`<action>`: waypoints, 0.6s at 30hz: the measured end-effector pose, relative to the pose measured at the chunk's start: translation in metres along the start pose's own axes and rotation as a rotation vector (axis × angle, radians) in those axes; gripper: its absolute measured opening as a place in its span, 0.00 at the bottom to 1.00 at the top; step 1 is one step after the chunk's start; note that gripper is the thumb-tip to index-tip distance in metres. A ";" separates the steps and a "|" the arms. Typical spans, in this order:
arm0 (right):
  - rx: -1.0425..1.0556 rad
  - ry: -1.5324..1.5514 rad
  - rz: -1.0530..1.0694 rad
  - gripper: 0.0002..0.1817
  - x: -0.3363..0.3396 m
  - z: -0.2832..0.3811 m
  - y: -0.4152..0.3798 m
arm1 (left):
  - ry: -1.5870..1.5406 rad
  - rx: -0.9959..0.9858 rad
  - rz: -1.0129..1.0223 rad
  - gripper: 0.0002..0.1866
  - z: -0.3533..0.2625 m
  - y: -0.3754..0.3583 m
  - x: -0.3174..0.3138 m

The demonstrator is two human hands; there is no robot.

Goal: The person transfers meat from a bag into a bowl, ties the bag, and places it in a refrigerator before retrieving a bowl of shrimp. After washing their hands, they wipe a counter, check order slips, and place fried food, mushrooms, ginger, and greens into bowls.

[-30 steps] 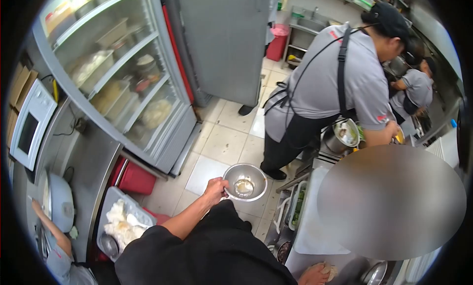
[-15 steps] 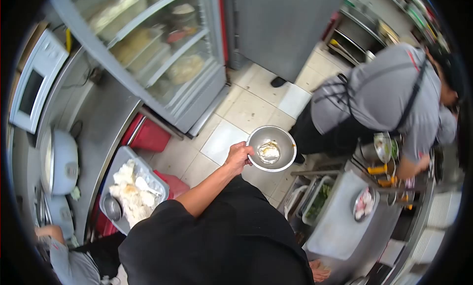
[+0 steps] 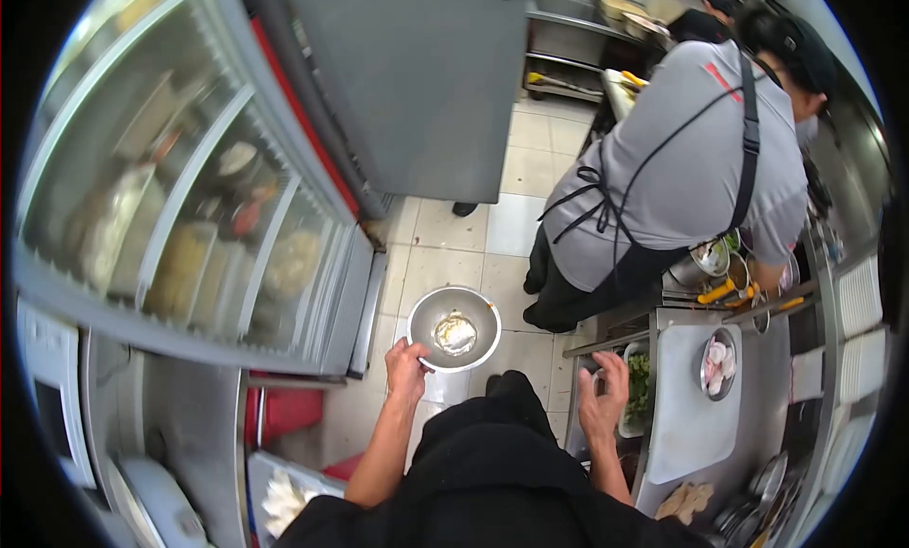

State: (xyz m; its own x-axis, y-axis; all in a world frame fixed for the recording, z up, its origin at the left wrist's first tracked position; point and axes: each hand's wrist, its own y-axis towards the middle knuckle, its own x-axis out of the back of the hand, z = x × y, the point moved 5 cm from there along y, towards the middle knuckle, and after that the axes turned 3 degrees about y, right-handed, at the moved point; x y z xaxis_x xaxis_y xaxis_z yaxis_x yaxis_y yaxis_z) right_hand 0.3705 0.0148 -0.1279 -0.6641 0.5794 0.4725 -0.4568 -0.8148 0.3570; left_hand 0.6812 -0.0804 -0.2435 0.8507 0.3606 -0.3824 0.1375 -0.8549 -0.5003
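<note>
A steel mixing bowl (image 3: 421, 313) hangs over the tiled floor, gripped at its near left rim by my left hand (image 3: 406, 369). Inside it, light from above glints off the bottom, and a few yellowish smears mark the wall. My right hand (image 3: 603, 397) is raised with nothing in it, thumb and fingers apart. It is close to the left edge of the work counter, beside a container of green leaves (image 3: 636, 389). To its right lies a white cutting board (image 3: 684, 434), with a small metal bowl of pale pink pieces (image 3: 719, 363) on it.
A co-worker in a grey shirt (image 3: 653, 160) bends over the counter ahead on the right. The glass-door fridge (image 3: 189, 207) stands left, a grey door panel (image 3: 407, 84) beyond it. Lower left are a steel counter (image 3: 194, 406), a red bin (image 3: 289, 411) and a tub of white material (image 3: 284, 501).
My view has turned left and moved forward, bringing the fridge closer. My right hand has come up into view, open. The mixing bowl stays in my left hand.
</note>
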 end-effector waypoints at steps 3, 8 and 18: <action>0.024 0.064 0.076 0.19 -0.037 0.027 0.042 | 0.026 0.044 0.058 0.09 -0.002 0.032 -0.024; 0.103 0.307 0.110 0.24 -0.111 0.042 0.146 | 0.098 0.083 0.114 0.09 -0.020 0.083 -0.076; 0.157 0.540 -0.170 0.45 -0.261 0.086 0.462 | 0.128 0.080 -0.023 0.12 -0.078 0.159 -0.095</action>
State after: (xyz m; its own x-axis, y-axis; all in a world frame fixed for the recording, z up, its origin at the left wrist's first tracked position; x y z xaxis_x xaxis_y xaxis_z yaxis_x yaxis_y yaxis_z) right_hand 0.3837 -0.5111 -0.0167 -0.8157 0.5748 -0.0649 -0.5173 -0.6746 0.5266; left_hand 0.6616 -0.2796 -0.2263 0.9060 0.3251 -0.2709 0.1213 -0.8128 -0.5697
